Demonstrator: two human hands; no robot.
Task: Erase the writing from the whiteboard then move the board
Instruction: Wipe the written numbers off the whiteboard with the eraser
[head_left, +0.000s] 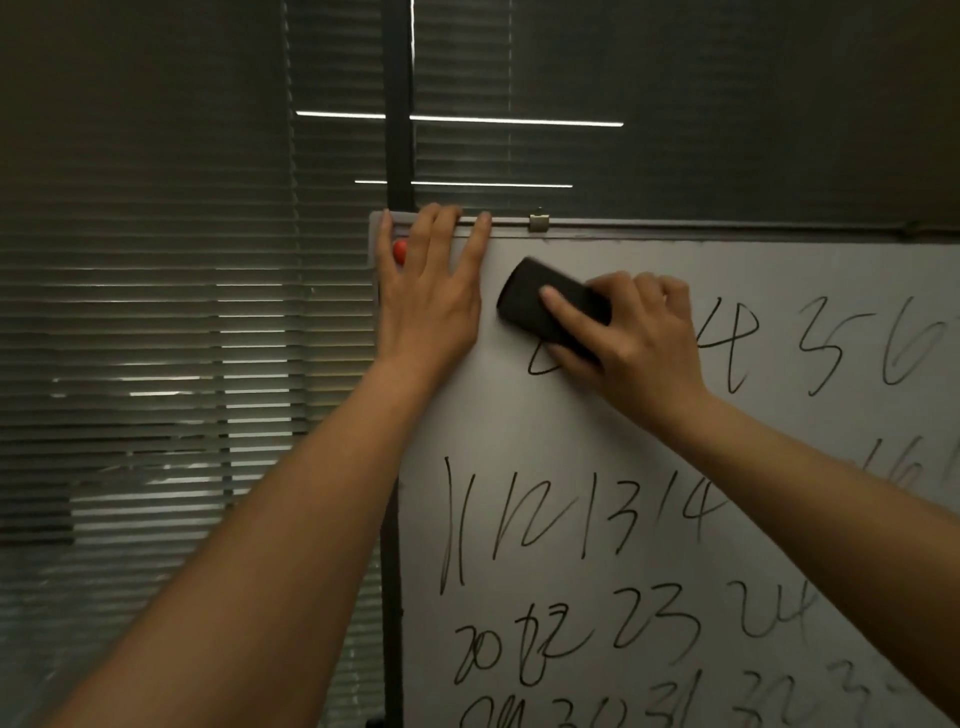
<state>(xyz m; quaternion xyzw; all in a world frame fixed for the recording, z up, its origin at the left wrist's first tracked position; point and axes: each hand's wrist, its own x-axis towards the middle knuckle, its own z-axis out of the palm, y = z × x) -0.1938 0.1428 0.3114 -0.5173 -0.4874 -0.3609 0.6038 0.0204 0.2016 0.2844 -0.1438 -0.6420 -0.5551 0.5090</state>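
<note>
Up from the bottom of the head view, both bare forearms reach forward and upward toward the whiteboard (649, 447), the left one rising steeply from the lower left, the right one slanting in from the right edge.

The whiteboard fills the right and lower part of the view, its top left corner near the middle of the frame. Its surface is pale grey in the dim light and carries rows of black handwritten numbers (582, 525); the patch just inside the top left corner is bare of marks. A small metal clip (538, 220) sits on the board's top edge, right of the corner. Closed window blinds (156, 312) hang behind and to the left of the board.

The left hand (428, 291) lies flat on the board's top left corner, fingers straight and spread, fingertips reaching over the top edge. A small red round thing (399, 251), possibly a magnet, shows between two of its fingers.

The right hand (631, 338) grips a black eraser (540, 304), fingers curled over its far side and thumb laid across its back, and presses it against the board just right of the left hand, at the start of the top row of numbers.
</note>
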